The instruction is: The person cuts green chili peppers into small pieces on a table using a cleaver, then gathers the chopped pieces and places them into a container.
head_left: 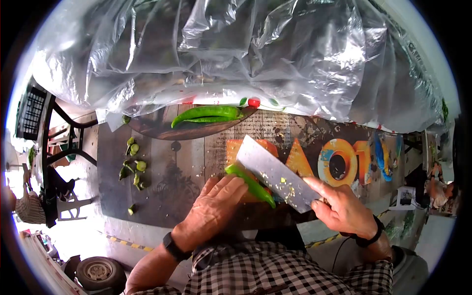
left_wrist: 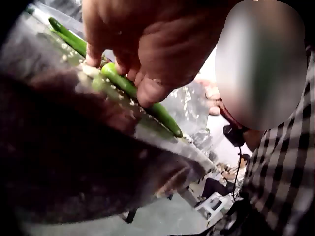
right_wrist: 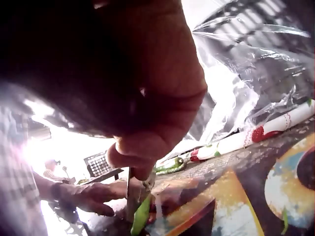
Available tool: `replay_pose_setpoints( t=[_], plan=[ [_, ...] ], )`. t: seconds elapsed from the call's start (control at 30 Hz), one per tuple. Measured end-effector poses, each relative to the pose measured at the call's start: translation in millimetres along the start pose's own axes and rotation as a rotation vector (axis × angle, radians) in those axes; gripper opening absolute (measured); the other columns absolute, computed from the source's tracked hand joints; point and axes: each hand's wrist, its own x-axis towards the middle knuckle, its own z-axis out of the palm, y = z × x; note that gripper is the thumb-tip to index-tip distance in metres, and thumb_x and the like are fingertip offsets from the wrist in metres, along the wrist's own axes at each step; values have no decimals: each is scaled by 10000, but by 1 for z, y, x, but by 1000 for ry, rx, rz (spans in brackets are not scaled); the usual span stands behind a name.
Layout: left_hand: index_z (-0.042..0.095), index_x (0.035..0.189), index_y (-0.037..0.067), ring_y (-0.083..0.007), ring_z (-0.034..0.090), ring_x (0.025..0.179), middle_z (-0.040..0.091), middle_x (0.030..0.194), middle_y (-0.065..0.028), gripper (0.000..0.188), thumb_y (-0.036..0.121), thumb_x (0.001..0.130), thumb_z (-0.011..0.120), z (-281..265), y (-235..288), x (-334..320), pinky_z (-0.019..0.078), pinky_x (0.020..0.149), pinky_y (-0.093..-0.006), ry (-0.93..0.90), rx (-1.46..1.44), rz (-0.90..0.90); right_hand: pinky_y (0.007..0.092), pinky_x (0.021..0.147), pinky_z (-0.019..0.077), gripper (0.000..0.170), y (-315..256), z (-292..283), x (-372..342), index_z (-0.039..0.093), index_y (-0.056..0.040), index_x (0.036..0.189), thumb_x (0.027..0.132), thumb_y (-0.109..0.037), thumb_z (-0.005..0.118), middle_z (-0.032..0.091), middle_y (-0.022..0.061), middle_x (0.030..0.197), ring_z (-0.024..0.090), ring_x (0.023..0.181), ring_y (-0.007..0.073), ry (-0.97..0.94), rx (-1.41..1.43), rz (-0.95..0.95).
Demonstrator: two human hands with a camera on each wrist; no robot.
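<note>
My left hand (head_left: pixel 219 200) holds a long green chili pepper (head_left: pixel 253 187) down on the dark printed tabletop (head_left: pixel 167 196), its thumb and fingertips against the pepper in the left wrist view. In my right hand (head_left: pixel 346 209) is a cleaver (head_left: pixel 270 169), gripped at the handle, most of which the fingers hide. Its broad blade lies slantwise right alongside the pepper, just right of the left fingertips. Pale seeds and small green bits stick to the blade.
Whole green peppers (head_left: pixel 211 114) lie on a dark oval board (head_left: pixel 157 130) at the back. Several cut stem ends (head_left: pixel 141 166) are scattered on the left. Clear plastic sheeting (head_left: pixel 221 54) covers the far side. A person (head_left: pixel 439 189) sits off to the right.
</note>
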Motion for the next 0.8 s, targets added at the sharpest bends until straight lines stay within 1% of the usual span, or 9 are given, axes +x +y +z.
replay_pose_setpoints(
  t=[0.07, 0.1, 0.2, 0.23, 0.33, 0.37, 0.57, 0.77, 0.8],
  plan=[
    [582, 1259, 14, -332, 515, 1255, 532, 1318, -126, 499, 17, 766, 661, 6, 2, -5, 392, 1081, -480, 51, -35, -21, 351, 507, 450, 567, -13, -8, -1, 447, 17, 1410, 864, -12, 599, 567, 134, 611, 567, 488, 256, 21, 31, 26],
    [580, 1259, 14, -332, 515, 1255, 535, 1314, -127, 498, 5, 767, 654, 9, 0, -4, 387, 1086, -484, 83, -45, -24, 366, 535, 479, 560, -23, -13, 3, 447, 2, 1408, 866, -9, 586, 615, 161, 670, 611, 538, 297, 7, 35, 27],
    [584, 1249, 9, -328, 515, 1256, 546, 1297, -131, 488, -26, 766, 643, 18, -1, -7, 376, 1095, -499, 134, -49, -26, 384, 559, 497, 547, -32, -13, 10, 456, -19, 1398, 867, -14, 586, 640, 184, 714, 639, 573, 313, 4, 1, -37],
    [584, 1250, 8, -327, 516, 1256, 546, 1297, -131, 487, -28, 767, 644, 18, -1, -6, 376, 1096, -502, 141, -38, -22, 399, 544, 487, 543, -37, -16, 12, 462, -40, 1390, 863, -24, 590, 628, 191, 694, 629, 566, 335, -27, -49, -10],
    [594, 1229, -6, -328, 536, 1231, 560, 1274, -142, 449, -41, 783, 633, 21, -2, -9, 398, 1084, -491, 189, -57, -9, 409, 520, 464, 544, -41, -14, 14, 466, -40, 1387, 858, -34, 595, 606, 195, 664, 607, 542, 342, -38, -106, -12],
    [597, 1224, -9, -330, 542, 1224, 564, 1267, -144, 440, -44, 786, 629, 23, -4, -10, 405, 1079, -486, 207, -79, -2, 420, 498, 437, 541, -42, -14, 15, 472, -41, 1383, 855, -37, 591, 571, 197, 618, 576, 498, 337, -20, -113, -31],
    [605, 1200, -20, -348, 554, 1198, 576, 1240, -157, 409, -50, 793, 620, 23, -4, -10, 425, 1057, -467, 259, -101, 17, 425, 481, 416, 511, -50, -10, 18, 506, -25, 1344, 837, -23, 570, 538, 206, 574, 541, 454, 339, -12, -122, -46],
    [600, 1201, -25, -350, 550, 1202, 574, 1241, -161, 409, -31, 793, 627, 24, -4, -11, 424, 1055, -470, 250, -83, 20, 429, 473, 405, 503, -54, -9, 21, 505, -15, 1335, 835, -20, 562, 536, 209, 570, 534, 454, 347, -17, -170, -80],
    [599, 1203, -26, -350, 549, 1203, 573, 1242, -161, 410, -28, 793, 627, 24, -4, -11, 424, 1055, -470, 251, -76, 25, 426, 500, 419, 513, -58, -10, 21, 496, -22, 1357, 849, -30, 566, 561, 199, 594, 555, 481, 334, -42, -179, -41]
  ],
)
